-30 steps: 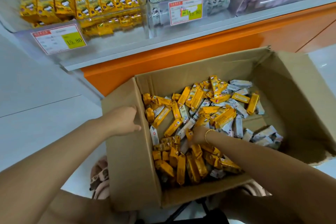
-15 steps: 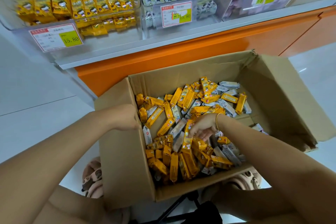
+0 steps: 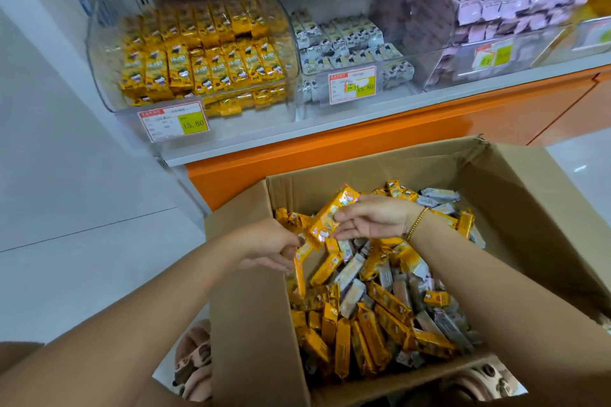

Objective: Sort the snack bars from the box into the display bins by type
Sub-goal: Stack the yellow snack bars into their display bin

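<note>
White floor tiles (image 3: 82,208) spread out on the left, and an orange-fronted shelf (image 3: 264,140) runs across the back. On the floor in front of it stands an open cardboard box (image 3: 251,324), its flaps folded outward. Three clear display bins sit side by side on the shelf: the left bin (image 3: 99,76) holds rows of yellow bars, the middle bin (image 3: 393,84) holds white-and-grey bars, and the right bin (image 3: 439,53) holds pale purple packs. Inside the box lies a jumbled heap of snack bars (image 3: 380,307), yellow ones mixed with silvery-white ones. Both forearms reach in over the box. The right grip (image 3: 370,220) hangs above the heap and pinches one yellow bar (image 3: 330,216) between thumb and fingers, the bar tilted with its upper end toward the shelf. The left grip (image 3: 271,246) is at the box's left wall, its fingertips right by the lower end of that bar; blur hides whether it holds it. Pinkish slippers (image 3: 195,357) show beside the box. A price tag (image 3: 174,121) fronts the left bin, and a gold bracelet (image 3: 415,223) circles the right wrist.
</note>
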Action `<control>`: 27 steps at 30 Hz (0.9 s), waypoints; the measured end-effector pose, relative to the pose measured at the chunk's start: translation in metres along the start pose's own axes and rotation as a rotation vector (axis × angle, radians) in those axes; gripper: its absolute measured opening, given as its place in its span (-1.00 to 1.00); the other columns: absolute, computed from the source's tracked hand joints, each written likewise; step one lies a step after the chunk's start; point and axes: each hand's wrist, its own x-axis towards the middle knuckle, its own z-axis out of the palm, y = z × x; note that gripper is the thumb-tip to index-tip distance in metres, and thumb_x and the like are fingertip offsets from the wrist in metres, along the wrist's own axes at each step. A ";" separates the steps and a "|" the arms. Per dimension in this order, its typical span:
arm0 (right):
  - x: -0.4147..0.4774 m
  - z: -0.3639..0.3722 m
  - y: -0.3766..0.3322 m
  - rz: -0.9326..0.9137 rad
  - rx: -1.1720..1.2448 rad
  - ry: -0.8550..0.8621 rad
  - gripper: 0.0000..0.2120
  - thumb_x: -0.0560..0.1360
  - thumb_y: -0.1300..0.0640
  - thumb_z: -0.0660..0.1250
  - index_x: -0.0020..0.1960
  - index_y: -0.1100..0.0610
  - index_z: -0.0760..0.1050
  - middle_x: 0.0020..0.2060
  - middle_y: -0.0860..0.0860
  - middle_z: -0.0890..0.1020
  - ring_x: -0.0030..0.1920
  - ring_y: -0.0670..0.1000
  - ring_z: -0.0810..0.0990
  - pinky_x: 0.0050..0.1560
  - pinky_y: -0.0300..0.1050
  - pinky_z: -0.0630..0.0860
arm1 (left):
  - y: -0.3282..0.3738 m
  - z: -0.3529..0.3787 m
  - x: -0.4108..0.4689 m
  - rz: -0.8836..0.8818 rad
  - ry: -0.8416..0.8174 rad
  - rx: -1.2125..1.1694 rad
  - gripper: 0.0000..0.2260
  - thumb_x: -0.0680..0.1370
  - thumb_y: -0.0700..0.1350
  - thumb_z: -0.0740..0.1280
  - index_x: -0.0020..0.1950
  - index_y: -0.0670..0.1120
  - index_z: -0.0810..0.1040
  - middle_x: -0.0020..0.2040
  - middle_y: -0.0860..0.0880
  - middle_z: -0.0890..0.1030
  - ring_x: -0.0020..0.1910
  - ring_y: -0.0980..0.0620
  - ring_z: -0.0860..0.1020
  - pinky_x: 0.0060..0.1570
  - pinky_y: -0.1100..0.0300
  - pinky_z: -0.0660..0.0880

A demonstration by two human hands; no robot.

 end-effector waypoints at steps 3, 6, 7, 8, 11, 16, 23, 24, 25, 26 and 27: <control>0.004 0.013 -0.009 -0.102 -0.025 0.036 -0.79 0.43 0.30 0.30 -0.29 0.16 0.67 -0.28 0.08 0.70 -0.21 -0.04 0.69 -0.07 -0.23 0.62 | 0.006 -0.004 -0.006 0.085 0.040 -0.148 -0.84 0.59 -0.33 0.18 0.13 -0.24 0.48 0.15 -0.26 0.58 0.11 -0.14 0.60 0.08 0.09 0.55; 0.014 0.020 -0.011 -0.168 -0.027 0.047 -0.91 0.43 0.34 0.33 -0.09 0.27 0.59 -0.21 0.07 0.70 -0.21 -0.06 0.68 -0.16 -0.30 0.61 | 0.013 -0.016 -0.012 0.192 0.029 -0.236 -0.74 0.50 -0.46 0.17 0.03 -0.21 0.55 0.04 -0.21 0.63 0.09 -0.09 0.61 -0.01 0.17 0.58; 0.017 0.024 -0.011 -0.165 -0.051 0.044 -0.91 0.47 0.36 0.31 -0.06 0.27 0.56 -0.20 0.06 0.70 -0.21 -0.08 0.68 -0.16 -0.31 0.60 | 0.013 -0.020 -0.014 0.207 0.014 -0.196 -0.74 0.48 -0.44 0.20 0.04 -0.21 0.57 0.00 -0.18 0.64 0.07 -0.07 0.60 -0.05 0.21 0.58; 0.023 0.025 -0.009 -0.155 -0.071 0.033 -0.90 0.50 0.38 0.28 -0.05 0.27 0.54 -0.20 0.04 0.70 -0.21 -0.09 0.67 -0.16 -0.32 0.59 | 0.011 -0.023 -0.016 0.208 0.007 -0.131 -0.77 0.49 -0.39 0.26 0.08 -0.20 0.57 -0.03 -0.14 0.65 0.04 -0.04 0.60 -0.07 0.23 0.56; 0.042 0.030 -0.001 -0.097 -0.086 -0.010 -0.89 0.53 0.39 0.26 -0.01 0.25 0.52 -0.17 0.05 0.69 -0.18 -0.07 0.67 -0.11 -0.29 0.60 | 0.000 -0.028 -0.016 0.159 0.084 -0.035 -0.80 0.51 -0.09 0.39 0.09 -0.14 0.59 -0.05 -0.10 0.68 -0.02 0.02 0.62 -0.03 0.21 0.53; 0.092 0.015 0.046 0.144 -0.418 0.198 -0.78 0.53 0.29 0.32 0.18 0.26 0.50 -0.05 0.13 0.61 -0.13 -0.01 0.60 -0.09 -0.32 0.57 | -0.024 -0.043 -0.010 0.017 0.206 -0.242 -0.75 0.54 -0.08 0.36 0.10 -0.22 0.56 -0.07 -0.15 0.69 -0.11 -0.01 0.65 0.01 0.12 0.57; 0.139 0.018 0.122 0.367 -1.174 0.315 -0.75 0.61 0.11 0.17 0.12 0.24 0.53 0.15 0.15 0.58 0.11 0.13 0.57 0.06 -0.11 0.49 | -0.014 -0.053 -0.013 0.049 0.102 -0.664 -0.77 0.51 -0.19 0.32 0.16 -0.18 0.51 0.03 -0.21 0.66 0.03 -0.12 0.63 0.13 0.02 0.53; 0.144 0.016 0.131 0.367 -1.116 0.367 -0.70 0.58 0.05 0.21 0.19 0.22 0.51 0.16 0.15 0.58 0.16 0.14 0.56 0.08 -0.09 0.48 | -0.012 -0.054 -0.013 0.060 0.088 -0.695 -0.75 0.51 -0.19 0.31 0.18 -0.18 0.51 0.04 -0.22 0.66 0.03 -0.12 0.63 0.11 0.03 0.55; 0.145 0.015 0.136 0.364 -1.074 0.406 -0.67 0.56 0.01 0.24 0.20 0.20 0.52 0.14 0.14 0.60 0.16 0.13 0.57 0.06 -0.10 0.48 | -0.010 -0.054 -0.013 0.068 0.074 -0.726 -0.73 0.50 -0.20 0.31 0.20 -0.19 0.50 0.05 -0.23 0.65 0.04 -0.13 0.62 0.09 0.04 0.56; 0.147 0.012 0.141 0.360 -1.037 0.419 -0.67 0.55 -0.02 0.25 0.16 0.20 0.53 0.10 0.13 0.61 0.14 0.12 0.58 0.02 -0.13 0.48 | -0.008 -0.053 -0.012 0.074 0.059 -0.752 -0.69 0.48 -0.21 0.31 0.22 -0.20 0.49 0.07 -0.25 0.64 0.06 -0.15 0.61 0.07 0.05 0.57; 0.146 0.009 0.141 0.345 -0.999 0.416 -0.71 0.56 -0.02 0.26 0.08 0.18 0.55 0.01 0.12 0.63 0.06 0.08 0.60 -0.05 -0.16 0.47 | -0.007 -0.053 -0.011 0.080 0.047 -0.770 -0.65 0.45 -0.21 0.32 0.24 -0.20 0.47 0.08 -0.26 0.64 0.09 -0.17 0.59 0.05 0.05 0.57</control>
